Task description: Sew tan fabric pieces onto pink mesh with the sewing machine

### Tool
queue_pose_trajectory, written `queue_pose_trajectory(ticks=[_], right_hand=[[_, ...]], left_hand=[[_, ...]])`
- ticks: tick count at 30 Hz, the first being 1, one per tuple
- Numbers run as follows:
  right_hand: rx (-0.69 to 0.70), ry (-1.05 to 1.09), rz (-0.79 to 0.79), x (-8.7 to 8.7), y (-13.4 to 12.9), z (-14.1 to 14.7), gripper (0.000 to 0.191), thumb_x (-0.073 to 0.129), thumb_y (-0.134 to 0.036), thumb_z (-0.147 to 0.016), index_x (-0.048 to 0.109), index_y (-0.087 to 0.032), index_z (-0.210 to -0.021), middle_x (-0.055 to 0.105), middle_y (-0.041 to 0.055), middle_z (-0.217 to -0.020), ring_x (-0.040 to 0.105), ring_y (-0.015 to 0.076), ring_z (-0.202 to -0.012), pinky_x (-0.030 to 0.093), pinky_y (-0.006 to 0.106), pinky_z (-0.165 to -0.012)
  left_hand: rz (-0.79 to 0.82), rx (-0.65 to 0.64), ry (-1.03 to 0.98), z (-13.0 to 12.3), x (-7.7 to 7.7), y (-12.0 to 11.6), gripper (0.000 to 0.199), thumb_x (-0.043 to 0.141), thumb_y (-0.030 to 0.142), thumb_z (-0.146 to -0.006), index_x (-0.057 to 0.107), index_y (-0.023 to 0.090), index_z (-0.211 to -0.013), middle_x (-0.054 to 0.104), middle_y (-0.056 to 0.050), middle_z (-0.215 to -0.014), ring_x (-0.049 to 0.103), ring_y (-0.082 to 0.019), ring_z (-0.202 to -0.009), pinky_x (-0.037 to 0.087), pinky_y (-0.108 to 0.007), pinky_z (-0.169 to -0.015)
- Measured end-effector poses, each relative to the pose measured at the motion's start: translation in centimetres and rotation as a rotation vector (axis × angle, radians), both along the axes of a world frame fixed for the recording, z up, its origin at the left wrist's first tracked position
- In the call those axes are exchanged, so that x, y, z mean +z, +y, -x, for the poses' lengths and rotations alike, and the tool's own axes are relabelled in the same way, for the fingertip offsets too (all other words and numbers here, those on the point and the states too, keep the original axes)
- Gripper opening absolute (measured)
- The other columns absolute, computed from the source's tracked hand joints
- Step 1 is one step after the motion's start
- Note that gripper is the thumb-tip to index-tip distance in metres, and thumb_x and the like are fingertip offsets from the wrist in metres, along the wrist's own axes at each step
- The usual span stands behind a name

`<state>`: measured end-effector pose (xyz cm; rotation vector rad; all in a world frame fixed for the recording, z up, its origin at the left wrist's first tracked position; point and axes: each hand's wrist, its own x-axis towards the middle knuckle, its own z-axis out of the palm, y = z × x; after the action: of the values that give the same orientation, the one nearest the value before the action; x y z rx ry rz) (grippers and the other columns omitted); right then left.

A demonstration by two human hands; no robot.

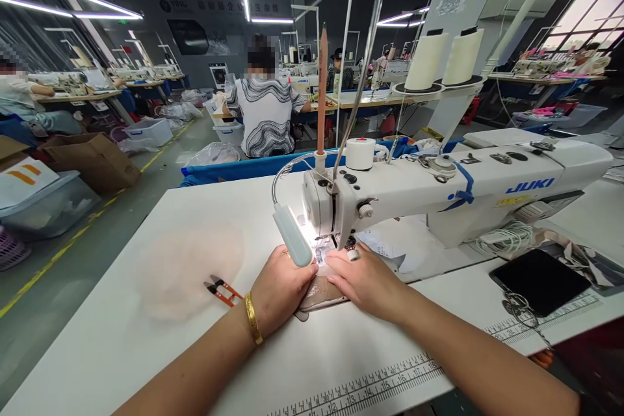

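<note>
A white JUKI sewing machine (390,188) stands before me, its lit needle area between my hands. My left hand (283,283), with a gold bangle at the wrist, lies left of the presser foot (320,255); its fingers are bent together, partly behind the grey lamp (292,234). My right hand (368,281) is on the other side, fingertips close together and pressed down beside the foot. Whatever small pale piece they hold is too hidden to name. Below the fingers shows the worn brown machine bed plate (324,292). Orange-handled thread snips (223,290) lie left of my left wrist.
A black phone (541,281) and keys (521,309) lie at the right, near coiled cord (507,237). A ruler strip (370,393) runs along the table's front edge. Thread cones (424,62) stand behind the machine. Other people sit at machines farther back.
</note>
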<state>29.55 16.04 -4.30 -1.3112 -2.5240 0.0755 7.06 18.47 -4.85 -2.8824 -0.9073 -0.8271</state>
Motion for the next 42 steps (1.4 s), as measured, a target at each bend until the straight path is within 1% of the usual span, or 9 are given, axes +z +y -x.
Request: queue_pose_trajectory(ticks=[6, 11, 15, 18, 21, 25, 31, 34, 42], right_hand=[[-0.005, 0.032, 0.008, 0.1, -0.1, -0.1, 0.007, 0.057, -0.022, -0.102, 0.064, -0.021, -0.102, 0.071, 0.0066, -0.11, 0.055, 0.0248, -0.091, 0.043, 0.037, -0.081], [0.045, 0.076, -0.026, -0.1, -0.3, -0.6, 0.014, 0.052, -0.021, -0.102, 0.065, -0.021, -0.106, 0.072, 0.0081, -0.108, 0.056, 0.0255, -0.092, 0.046, 0.039, -0.084], [0.181, 0.159, -0.069, -0.2, -0.6, -0.7, 0.02, 0.048, -0.017, -0.101, 0.065, -0.021, -0.11, 0.07, 0.01, -0.112, 0.059, 0.0258, -0.1, 0.047, 0.039, -0.089], [0.256, 0.173, -0.048, -0.2, -0.7, -0.5, 0.022, 0.046, -0.014, -0.099, 0.064, -0.022, -0.111, 0.069, 0.0094, -0.112, 0.059, 0.024, -0.099, 0.047, 0.037, -0.086], [0.232, 0.127, -0.018, -0.5, -0.7, -0.4, 0.022, 0.046, -0.007, -0.095, 0.063, -0.02, -0.102, 0.068, 0.0052, -0.095, 0.055, 0.0214, -0.086, 0.043, 0.034, -0.078], [0.199, 0.058, -0.068, -0.9, -0.5, -0.6, 0.02, 0.049, -0.004, -0.091, 0.061, -0.019, -0.088, 0.066, 0.0026, -0.087, 0.047, 0.0197, -0.078, 0.036, 0.033, -0.076], [0.216, 0.082, -0.143, -1.2, -0.8, -0.8, 0.018, 0.053, -0.003, -0.088, 0.059, -0.019, -0.081, 0.064, 0.0009, -0.085, 0.041, 0.0178, -0.074, 0.029, 0.033, -0.074], [0.216, 0.084, -0.149, -1.4, -0.9, -0.7, 0.017, 0.054, -0.004, -0.089, 0.06, -0.018, -0.082, 0.064, 0.0009, -0.084, 0.042, 0.0177, -0.074, 0.028, 0.032, -0.073], [0.17, 0.063, -0.145, -1.5, -0.8, -0.4, 0.018, 0.054, -0.002, -0.089, 0.063, -0.018, -0.089, 0.067, 0.0016, -0.088, 0.047, 0.019, -0.075, 0.029, 0.034, -0.074]], left_hand=[[0.08, 0.129, 0.104, 0.3, 0.6, 0.0, 0.015, 0.057, 0.027, -0.098, 0.067, 0.02, -0.107, 0.073, -0.009, -0.108, 0.067, -0.026, -0.098, 0.051, -0.042, -0.09], [-0.008, 0.275, 0.202, -0.1, 2.1, -1.1, 0.021, 0.072, 0.039, -0.088, 0.068, 0.02, -0.096, 0.07, -0.011, -0.103, 0.061, -0.033, -0.096, 0.049, -0.048, -0.086], [0.073, 0.155, 0.213, -0.2, 3.0, -2.6, 0.029, 0.071, 0.04, -0.089, 0.058, 0.02, -0.072, 0.068, -0.009, -0.092, 0.06, -0.029, -0.087, 0.048, -0.048, -0.083], [0.277, 0.009, 0.161, 0.0, 3.2, -3.3, 0.022, 0.066, 0.037, -0.094, 0.059, 0.021, -0.081, 0.067, -0.004, -0.091, 0.06, -0.022, -0.08, 0.047, -0.037, -0.073], [0.362, 0.022, 0.11, 0.3, 2.8, -3.2, 0.011, 0.053, 0.027, -0.099, 0.062, 0.021, -0.097, 0.067, -0.005, -0.092, 0.06, -0.022, -0.08, 0.046, -0.034, -0.067], [0.309, 0.044, 0.109, 0.2, 1.9, -2.6, 0.026, 0.04, 0.018, -0.101, 0.065, 0.021, -0.1, 0.066, -0.005, -0.087, 0.059, -0.02, -0.074, 0.044, -0.033, -0.063], [0.181, -0.009, 0.091, -0.1, 1.1, -2.4, 0.029, 0.043, 0.016, -0.103, 0.065, 0.019, -0.085, 0.071, -0.007, -0.099, 0.064, -0.021, -0.085, 0.049, -0.035, -0.071], [0.191, -0.003, 0.12, 0.0, 1.1, -2.5, 0.026, 0.044, 0.019, -0.104, 0.068, 0.019, -0.092, 0.071, -0.005, -0.095, 0.064, -0.021, -0.082, 0.047, -0.036, -0.069], [0.142, 0.018, 0.12, 0.3, 1.0, -2.1, 0.028, 0.043, 0.019, -0.105, 0.071, 0.022, -0.109, 0.075, -0.006, -0.106, 0.067, -0.021, -0.085, 0.045, -0.038, -0.075]])
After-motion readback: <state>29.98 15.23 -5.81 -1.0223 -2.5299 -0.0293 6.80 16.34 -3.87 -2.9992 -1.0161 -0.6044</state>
